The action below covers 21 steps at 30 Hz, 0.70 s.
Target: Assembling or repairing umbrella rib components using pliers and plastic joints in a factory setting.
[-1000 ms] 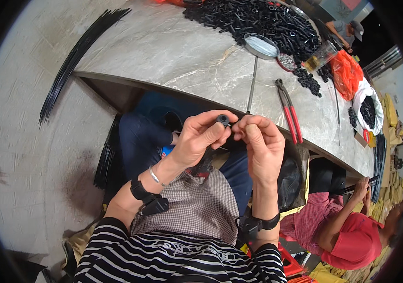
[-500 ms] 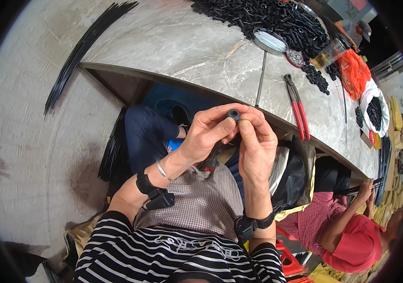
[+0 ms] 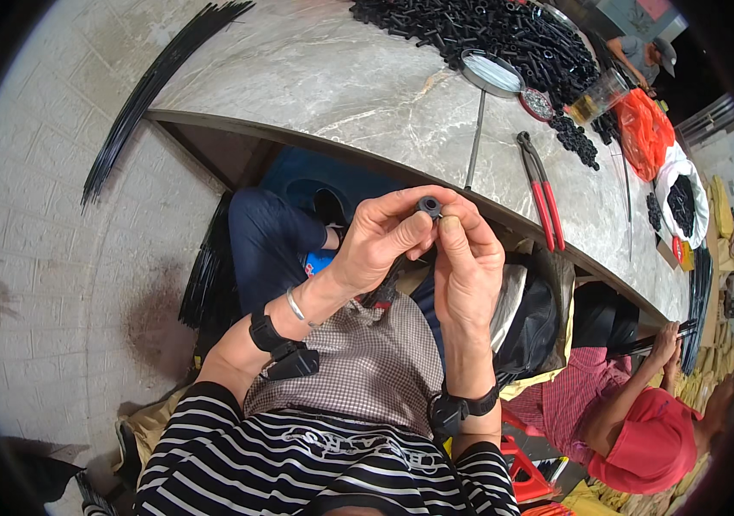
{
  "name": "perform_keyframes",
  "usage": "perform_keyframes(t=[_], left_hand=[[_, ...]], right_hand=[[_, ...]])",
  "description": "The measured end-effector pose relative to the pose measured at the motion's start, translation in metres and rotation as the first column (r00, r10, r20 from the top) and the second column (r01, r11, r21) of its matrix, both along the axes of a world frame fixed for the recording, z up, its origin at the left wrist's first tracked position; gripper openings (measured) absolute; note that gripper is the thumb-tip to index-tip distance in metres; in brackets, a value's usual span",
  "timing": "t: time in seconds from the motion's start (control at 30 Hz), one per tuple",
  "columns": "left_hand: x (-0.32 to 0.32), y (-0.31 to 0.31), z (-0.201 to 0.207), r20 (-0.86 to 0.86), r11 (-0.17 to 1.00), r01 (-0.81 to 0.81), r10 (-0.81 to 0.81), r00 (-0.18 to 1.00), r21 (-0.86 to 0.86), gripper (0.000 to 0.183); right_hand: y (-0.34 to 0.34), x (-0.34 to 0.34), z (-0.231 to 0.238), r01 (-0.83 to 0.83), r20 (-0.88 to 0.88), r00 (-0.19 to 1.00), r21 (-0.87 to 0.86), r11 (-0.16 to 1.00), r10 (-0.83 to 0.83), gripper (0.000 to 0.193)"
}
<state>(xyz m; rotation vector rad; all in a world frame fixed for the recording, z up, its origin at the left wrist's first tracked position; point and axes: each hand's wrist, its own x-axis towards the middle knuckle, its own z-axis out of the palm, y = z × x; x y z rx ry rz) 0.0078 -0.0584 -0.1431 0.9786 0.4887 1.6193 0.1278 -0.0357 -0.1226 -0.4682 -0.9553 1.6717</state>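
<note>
Over my lap, near the table's edge, both hands meet around a small black round part with a hole in its end (image 3: 424,203). My left hand (image 3: 381,239) pinches this part between thumb and fingers, its holed end facing up. Right beside it, my right hand (image 3: 468,262) is closed in a pinch, thumb and fingertips against the part's side. A tiny bright speck shows at the right fingertips; whether it is a separate small piece I cannot tell. The rest of the black part is hidden by my fingers.
On the marble-patterned table (image 3: 298,77) lie red-handled pliers (image 3: 544,202), a thin rod (image 3: 477,138), a round glass-topped dish (image 3: 492,74), a red dish of small metal pieces (image 3: 537,105) and a heap of black tubular parts (image 3: 487,30). A co-worker in red (image 3: 646,439) sits at right.
The black part has tilted slightly, so its holed end shows more fully. Both hands keep nearly the same place and grip.
</note>
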Motion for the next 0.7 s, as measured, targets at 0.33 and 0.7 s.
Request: perform_keyframes(t=[0.33, 0.7], left_hand=[[0.0024, -0.001, 0.0045, 0.002, 1.0, -0.014, 0.014, 1.0, -0.022, 0.042], [0.0033, -0.001, 0.0018, 0.018, 1.0, 0.007, -0.006, 1.0, -0.008, 0.043]], right_hand=[[-0.0005, 0.0006, -0.0004, 0.002, -0.001, 1.0, -0.032, 0.999, -0.002, 0.013], [-0.0037, 0.0001, 0.0048, 0.143, 0.102, 0.982, 0.143, 0.979, -0.158, 0.012]])
